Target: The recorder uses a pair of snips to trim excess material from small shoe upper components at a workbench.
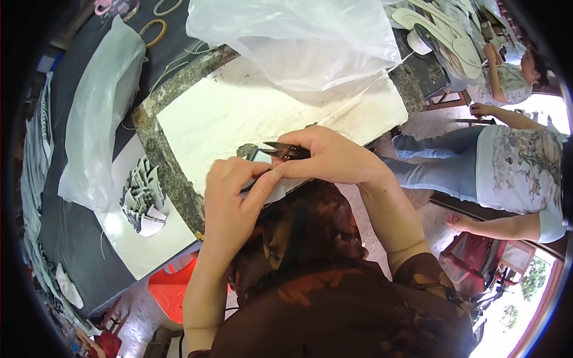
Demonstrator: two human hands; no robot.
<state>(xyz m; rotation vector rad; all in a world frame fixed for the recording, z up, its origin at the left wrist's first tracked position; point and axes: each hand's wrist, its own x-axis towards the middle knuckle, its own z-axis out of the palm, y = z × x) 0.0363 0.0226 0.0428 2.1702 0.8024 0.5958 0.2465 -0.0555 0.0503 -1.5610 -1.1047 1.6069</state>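
Note:
My right hand (pixel 334 156) is closed around small black thread snips (pixel 293 153), their blades pointing left. Between the fingers of my left hand (pixel 228 192) is a small white piece with a dark edge (pixel 261 156), partly covered by the fingers. The blades lie at the upper end of this piece, and both hands nearly touch at the near edge of a white sheet (pixel 209 128). To the left, a heap of small white and dark-edged pieces (pixel 143 194) rests on another white sheet (pixel 128 247).
Clear plastic bags (pixel 101 125) lie on the dark table (pixel 71 238), with another plastic bag (pixel 292 42) at the far side. A white spool (pixel 419 42) and sole-shaped pieces (pixel 459 45) sit far right. A person (pixel 513 167) stands right; a red stool (pixel 173 289) is below left.

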